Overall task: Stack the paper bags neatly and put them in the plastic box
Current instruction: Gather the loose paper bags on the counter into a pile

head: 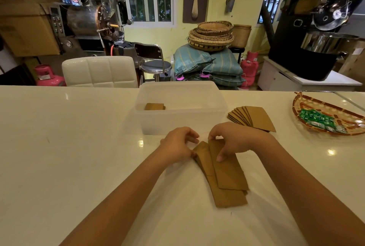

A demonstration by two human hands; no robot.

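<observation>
While both hands work just in front of the plastic box [180, 105], the left hand [177, 145] pinches the far end of the loose paper bags [223, 174] on the table [69, 137], and the right hand [233, 141] presses on them with bent fingers, hiding their far edges. Inside the box a small stack of bags [154, 106] shows only dimly through the cloudy wall. To the right of the box lies a fanned pile of bags [252, 118], its count hard to tell.
</observation>
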